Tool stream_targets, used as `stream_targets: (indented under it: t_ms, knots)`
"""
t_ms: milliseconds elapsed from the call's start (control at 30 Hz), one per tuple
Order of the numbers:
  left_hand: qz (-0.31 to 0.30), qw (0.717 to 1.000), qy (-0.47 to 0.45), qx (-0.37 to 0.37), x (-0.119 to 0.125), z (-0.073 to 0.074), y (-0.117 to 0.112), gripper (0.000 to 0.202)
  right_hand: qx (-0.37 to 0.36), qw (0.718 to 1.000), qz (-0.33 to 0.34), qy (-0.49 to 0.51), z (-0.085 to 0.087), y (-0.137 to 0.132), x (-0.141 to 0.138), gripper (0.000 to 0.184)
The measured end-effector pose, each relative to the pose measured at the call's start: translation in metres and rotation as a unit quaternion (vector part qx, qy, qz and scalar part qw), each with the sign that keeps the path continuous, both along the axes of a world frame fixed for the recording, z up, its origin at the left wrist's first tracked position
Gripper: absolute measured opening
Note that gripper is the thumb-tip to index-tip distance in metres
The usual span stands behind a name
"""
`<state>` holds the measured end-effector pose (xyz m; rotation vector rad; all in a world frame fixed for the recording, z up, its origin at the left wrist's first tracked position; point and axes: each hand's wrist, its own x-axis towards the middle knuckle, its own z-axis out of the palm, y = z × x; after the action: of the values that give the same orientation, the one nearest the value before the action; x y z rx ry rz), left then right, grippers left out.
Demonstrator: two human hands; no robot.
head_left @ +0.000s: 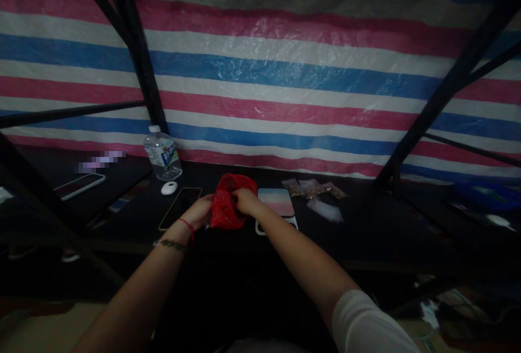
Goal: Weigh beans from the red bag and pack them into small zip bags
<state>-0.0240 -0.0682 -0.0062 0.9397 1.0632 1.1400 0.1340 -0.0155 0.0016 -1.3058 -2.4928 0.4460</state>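
A crumpled red plastic bag [228,209] stands between my hands on the black table. My left hand [199,212] grips the bag's left side, its fingertips partly hidden by the plastic. At the bag's opening is my right hand [244,201], fingers curled at the rim and partly inside; whether they pinch the plastic or something within is hidden. Just left lies a dark-screened phone [181,209]. Beyond my right wrist, a phone with a pale blue and pink back [275,202] lies partly under my forearm. The bag's contents do not show.
Several small clear bags of brown bits [312,188] and an empty-looking clear bag [324,210] lie to the right. A large plastic bottle [163,155] and a white earbud case [169,188] are at the left. Dark metal posts [140,65] frame the table before a striped tarp [277,70].
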Motion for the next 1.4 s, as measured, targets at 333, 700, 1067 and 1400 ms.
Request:
stream_targets:
  t_ms: [333,700,1067,1400]
  knots:
    - [0.016,0.996,0.032,0.08,0.007,-0.015,-0.006,0.051,-0.021,0.995,0.002,0.101,-0.01,0.0,-0.012,0.015]
    - [0.023,0.997,-0.053,0.046,0.005,-0.011,-0.009,0.066,-0.07,0.973,-0.004,0.218,-0.019,-0.001,-0.006,0.028]
    - [0.265,0.959,-0.02,0.102,-0.024,0.025,-0.012,0.072,-0.055,0.966,-0.062,0.244,0.005,-0.004,0.033,0.038]
    - [0.142,0.98,-0.088,0.104,0.024,0.068,-0.057,0.056,0.003,0.955,-0.141,0.262,0.012,-0.014,0.109,0.037]
